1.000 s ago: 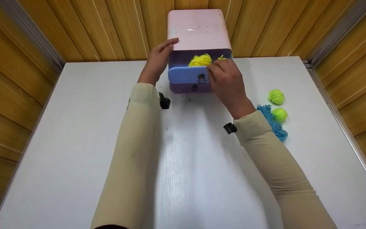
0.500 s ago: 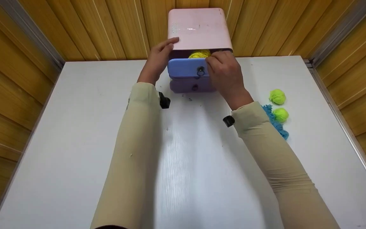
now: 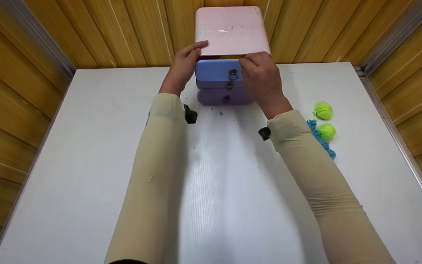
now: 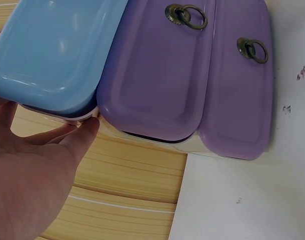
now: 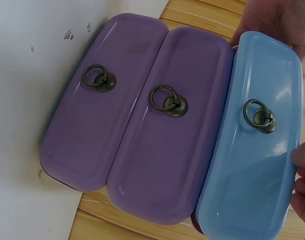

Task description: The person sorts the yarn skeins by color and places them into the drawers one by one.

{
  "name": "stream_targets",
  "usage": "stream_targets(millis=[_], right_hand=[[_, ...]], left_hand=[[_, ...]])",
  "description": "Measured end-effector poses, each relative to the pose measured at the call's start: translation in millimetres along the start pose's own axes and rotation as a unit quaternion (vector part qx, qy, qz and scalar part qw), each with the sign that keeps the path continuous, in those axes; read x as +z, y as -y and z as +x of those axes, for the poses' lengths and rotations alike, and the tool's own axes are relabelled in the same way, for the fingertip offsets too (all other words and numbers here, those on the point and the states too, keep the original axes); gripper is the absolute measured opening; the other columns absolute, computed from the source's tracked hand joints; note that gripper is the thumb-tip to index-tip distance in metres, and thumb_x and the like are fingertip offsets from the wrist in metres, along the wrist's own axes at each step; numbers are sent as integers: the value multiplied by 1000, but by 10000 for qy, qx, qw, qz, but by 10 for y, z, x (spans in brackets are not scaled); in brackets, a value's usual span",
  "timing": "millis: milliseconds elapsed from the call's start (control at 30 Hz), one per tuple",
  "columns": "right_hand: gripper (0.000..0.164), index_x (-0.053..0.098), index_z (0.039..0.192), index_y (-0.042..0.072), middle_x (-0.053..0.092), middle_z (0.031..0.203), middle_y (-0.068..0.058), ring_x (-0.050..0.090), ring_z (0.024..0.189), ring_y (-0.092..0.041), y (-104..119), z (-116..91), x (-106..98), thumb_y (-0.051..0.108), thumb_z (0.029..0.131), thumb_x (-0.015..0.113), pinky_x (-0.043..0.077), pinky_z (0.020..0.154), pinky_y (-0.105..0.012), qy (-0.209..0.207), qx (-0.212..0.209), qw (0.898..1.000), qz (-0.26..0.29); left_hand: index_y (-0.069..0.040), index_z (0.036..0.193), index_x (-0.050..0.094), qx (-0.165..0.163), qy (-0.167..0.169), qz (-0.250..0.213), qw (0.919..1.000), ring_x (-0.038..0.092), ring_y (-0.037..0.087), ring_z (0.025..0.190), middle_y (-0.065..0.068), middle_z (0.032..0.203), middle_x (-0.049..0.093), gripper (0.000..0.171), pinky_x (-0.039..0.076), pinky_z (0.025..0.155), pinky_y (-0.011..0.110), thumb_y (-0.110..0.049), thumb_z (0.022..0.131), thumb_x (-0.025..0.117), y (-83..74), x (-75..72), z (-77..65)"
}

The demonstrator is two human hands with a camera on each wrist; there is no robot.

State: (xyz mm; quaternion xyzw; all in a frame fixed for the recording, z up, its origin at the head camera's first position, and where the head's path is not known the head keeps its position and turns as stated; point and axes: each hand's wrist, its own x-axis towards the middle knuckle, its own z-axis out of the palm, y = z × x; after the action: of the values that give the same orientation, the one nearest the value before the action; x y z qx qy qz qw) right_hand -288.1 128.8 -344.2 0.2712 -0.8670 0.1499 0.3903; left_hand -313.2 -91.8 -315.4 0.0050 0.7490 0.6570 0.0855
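Note:
A small pink drawer cabinet (image 3: 229,33) stands at the back of the table, with a blue top drawer (image 5: 250,135) and two purple drawers (image 4: 157,70) below. Each drawer front carries a bronze ring pull (image 5: 260,117). My right hand (image 3: 262,79) pinches the blue drawer's upper edge, right of its ring. This drawer sticks out slightly; only a sliver of yellow yarn (image 3: 229,57) shows inside. My left hand (image 3: 181,69) rests against the cabinet's left side, one fingertip on top and fingers mostly straight. The purple drawers look closed.
Two lime-green yarn balls (image 3: 323,110) and a blue yarn bundle (image 3: 321,138) lie on the white table (image 3: 97,146) at right, the bundle partly behind the right sleeve. Wood-patterned walls (image 3: 123,33) enclose the back and sides.
My right hand has pushed the blue drawer back into the cabinet, and the yellow yarn is now mostly hidden. My left hand has stayed at the cabinet's side.

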Motion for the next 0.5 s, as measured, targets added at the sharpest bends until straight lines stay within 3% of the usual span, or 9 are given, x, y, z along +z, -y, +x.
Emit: stream_targets(millis=[333, 500], right_hand=[[23, 74, 102, 1, 69, 96, -13, 63, 94, -28, -48, 45, 36, 7, 98, 52, 55, 85, -34, -31, -17, 9998, -176], [24, 74, 102, 0, 70, 96, -14, 63, 94, -29, -68, 54, 55, 6, 99, 51, 55, 86, -35, -41, -17, 9998, -175]], left_hand=[[-37, 130, 60, -120, -77, -80, 9999, 35, 6, 140, -16, 146, 45, 33, 27, 117, 38, -30, 104, 41, 141, -23, 187], [-37, 129, 61, -157, -50, -180, 9997, 35, 6, 139, -17, 145, 45, 33, 27, 117, 38, -30, 104, 42, 159, -30, 205]])
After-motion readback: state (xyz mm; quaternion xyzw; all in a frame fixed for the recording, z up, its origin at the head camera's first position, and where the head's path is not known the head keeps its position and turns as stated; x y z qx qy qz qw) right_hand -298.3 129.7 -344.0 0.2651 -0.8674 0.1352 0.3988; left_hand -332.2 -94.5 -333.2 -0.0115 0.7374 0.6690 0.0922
